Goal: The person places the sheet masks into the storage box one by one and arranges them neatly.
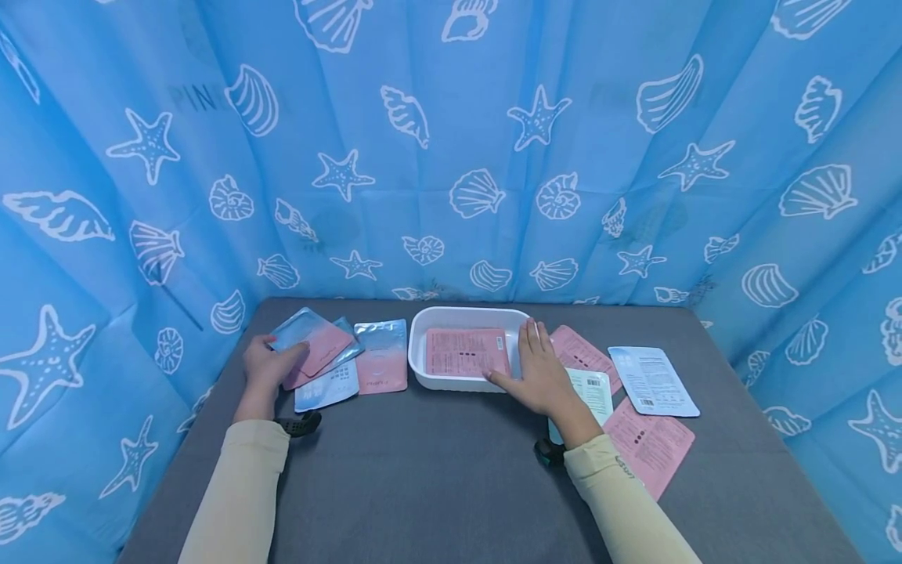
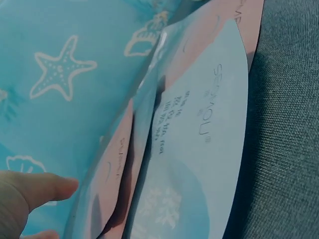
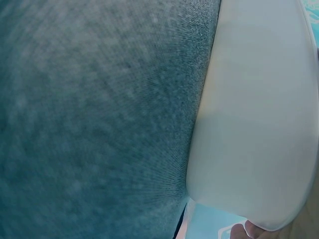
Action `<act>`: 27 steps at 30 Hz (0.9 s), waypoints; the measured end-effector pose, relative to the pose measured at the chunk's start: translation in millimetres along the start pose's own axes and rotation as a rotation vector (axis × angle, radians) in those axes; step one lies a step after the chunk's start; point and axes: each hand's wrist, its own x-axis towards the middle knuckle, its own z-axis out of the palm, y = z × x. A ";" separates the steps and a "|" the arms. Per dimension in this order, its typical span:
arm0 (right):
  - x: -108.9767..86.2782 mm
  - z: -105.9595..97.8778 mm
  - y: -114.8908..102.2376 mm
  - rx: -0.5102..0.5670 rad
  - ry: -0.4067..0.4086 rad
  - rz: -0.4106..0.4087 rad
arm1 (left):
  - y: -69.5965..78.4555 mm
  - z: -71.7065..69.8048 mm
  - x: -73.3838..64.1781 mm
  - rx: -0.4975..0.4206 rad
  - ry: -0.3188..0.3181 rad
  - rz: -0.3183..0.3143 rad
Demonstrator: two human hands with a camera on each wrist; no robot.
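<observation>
At the left pile of sheet mask packets, my left hand point(image 1: 266, 366) reaches over the top blue-and-pink packet point(image 1: 327, 348), thumb and fingers spread apart at its left edge. Under it lie another blue packet and a pale blue-white packet point(image 2: 199, 139). In the left wrist view a digit points toward the packet edges. My right hand point(image 1: 546, 384) lies along the right end of a white plastic bin point(image 1: 451, 383), fingers straight, thumb over its front rim. Inside the bin is a pink packet point(image 1: 461, 352), back side up. The right wrist view shows mostly the bin's smooth wall point(image 3: 254, 109).
Between pile and bin lies a blue-and-pink packet point(image 1: 382, 368). Right of the bin are a pink packet point(image 1: 578, 348), a green packet point(image 1: 594, 392) partly behind my arm, a pale blue packet point(image 1: 655, 381) and another pink packet point(image 1: 655, 446). A blue shell-print curtain point(image 1: 451, 157) surrounds the grey table point(image 1: 423, 478).
</observation>
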 end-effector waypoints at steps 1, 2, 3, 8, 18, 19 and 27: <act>0.0 0.1 -0.3 -0.001 0.001 0.000 | 0.0 0.4 0.3 0.013 0.003 0.008; -0.1 0.0 -0.7 -0.002 0.001 0.001 | 0.3 1.3 0.6 0.019 0.005 0.012; -0.2 0.0 -1.2 -0.004 0.001 0.001 | 0.4 1.8 0.8 0.027 0.004 0.012; -0.7 -1.8 -3.2 -0.011 -0.010 0.003 | 0.8 5.3 0.2 0.045 0.012 0.012; 0.4 -1.6 -1.5 -0.022 -0.024 0.011 | 0.0 5.8 6.4 0.040 0.004 0.010; 0.5 -1.6 -1.4 -0.020 -0.020 0.009 | 0.1 5.3 6.9 0.038 -0.002 0.006; -0.3 -0.9 -0.7 -0.021 -0.017 0.007 | -4.5 0.7 9.9 0.005 0.030 0.018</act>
